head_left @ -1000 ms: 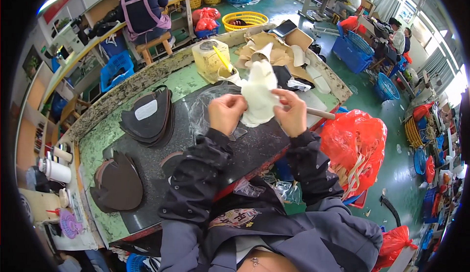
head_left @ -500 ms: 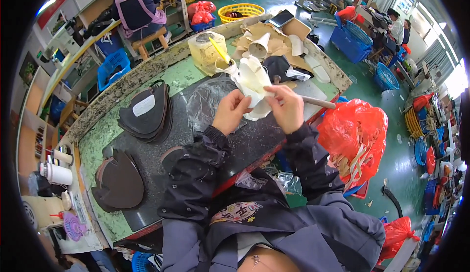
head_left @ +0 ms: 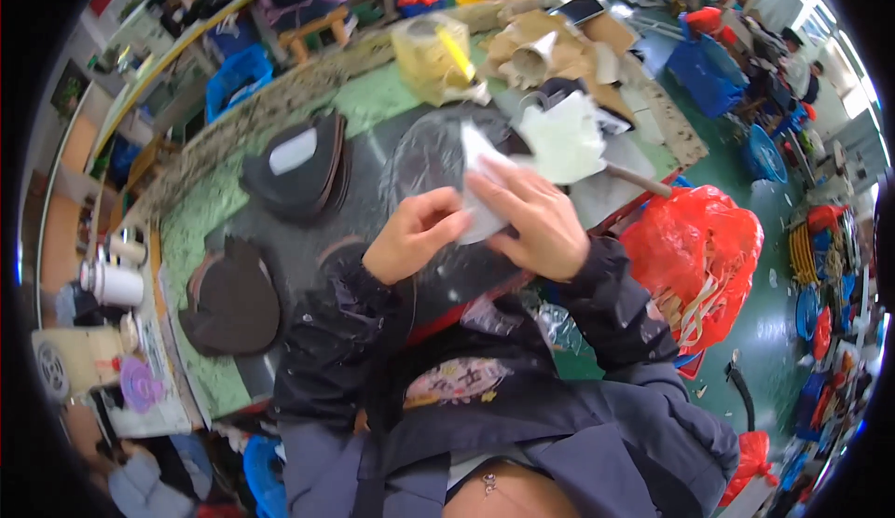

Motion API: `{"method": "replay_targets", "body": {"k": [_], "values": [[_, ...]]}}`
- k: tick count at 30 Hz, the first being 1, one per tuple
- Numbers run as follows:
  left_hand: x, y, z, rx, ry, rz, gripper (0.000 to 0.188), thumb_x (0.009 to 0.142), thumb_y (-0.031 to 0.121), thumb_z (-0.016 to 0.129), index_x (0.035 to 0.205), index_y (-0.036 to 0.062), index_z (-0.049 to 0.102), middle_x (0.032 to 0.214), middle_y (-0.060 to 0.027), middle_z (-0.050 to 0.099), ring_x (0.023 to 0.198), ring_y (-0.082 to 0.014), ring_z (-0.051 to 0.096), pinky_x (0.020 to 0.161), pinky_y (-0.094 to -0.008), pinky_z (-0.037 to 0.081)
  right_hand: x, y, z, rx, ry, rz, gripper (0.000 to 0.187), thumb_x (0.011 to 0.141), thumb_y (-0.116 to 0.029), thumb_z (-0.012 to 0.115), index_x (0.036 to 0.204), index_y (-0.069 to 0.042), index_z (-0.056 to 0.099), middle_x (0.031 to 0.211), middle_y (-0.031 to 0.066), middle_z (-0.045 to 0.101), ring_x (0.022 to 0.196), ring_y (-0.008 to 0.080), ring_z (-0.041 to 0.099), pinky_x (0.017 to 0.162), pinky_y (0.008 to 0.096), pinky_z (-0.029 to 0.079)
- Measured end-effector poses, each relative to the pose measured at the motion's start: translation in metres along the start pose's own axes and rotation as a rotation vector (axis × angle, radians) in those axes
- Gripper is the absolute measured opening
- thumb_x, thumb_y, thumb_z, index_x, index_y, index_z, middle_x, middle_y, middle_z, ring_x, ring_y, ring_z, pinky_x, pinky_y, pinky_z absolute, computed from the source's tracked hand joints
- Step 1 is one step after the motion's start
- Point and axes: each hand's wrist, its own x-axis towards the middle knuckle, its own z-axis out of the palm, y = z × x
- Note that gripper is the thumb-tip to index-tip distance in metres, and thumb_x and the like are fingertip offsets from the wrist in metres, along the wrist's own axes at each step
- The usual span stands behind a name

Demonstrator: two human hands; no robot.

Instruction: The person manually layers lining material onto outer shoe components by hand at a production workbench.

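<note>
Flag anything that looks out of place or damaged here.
A black strip lies loose on the floor near the big red bag, as if dropped. The bench rim is blotched with dark stains, so it looks worn. The white piece under the right hand is too blurred to judge.

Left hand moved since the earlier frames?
Yes. Against the yellowish container, the left hand has shifted toward the person's body and somewhat leftward. The whole view moved too, so raw pixel positions mislead.
</note>
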Motion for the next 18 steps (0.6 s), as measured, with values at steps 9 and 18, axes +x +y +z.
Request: {"method": "replay_targets", "body": {"k": [9,18], "values": [[-0.149,-0.007,-0.015,0.131,0.646,-0.130,0.014,0.082,0.009,0.071,0.083,-0.0005,0.061,0.076,0.0024,0.061,0.071,-0.0030,0.053,0.063,-0.0190,0.043,-0.019,-0.071,0.096,1.422,-0.139,0.672,0.022,0.090,-0.015,0.063,0.104,0.002,0.062,0.094,0.0026,0.065,0.085,0.0076,0.059,0.075,0.0240,0.048],[-0.173,-0.050,-0.048,0.300,0.693,-0.252,0.015,0.076,0.011,0.076,0.078,0.0011,0.065,0.069,0.0005,0.062,0.065,-0.0042,0.055,0.059,-0.0208,0.044,-0.013,-0.061,0.131,0.723,-0.279,0.411,0.020,0.078,-0.014,0.070,0.088,0.002,0.064,0.097,0.0111,0.061,0.080,0.0180,0.060,0.072,0.0282,0.047]]}}
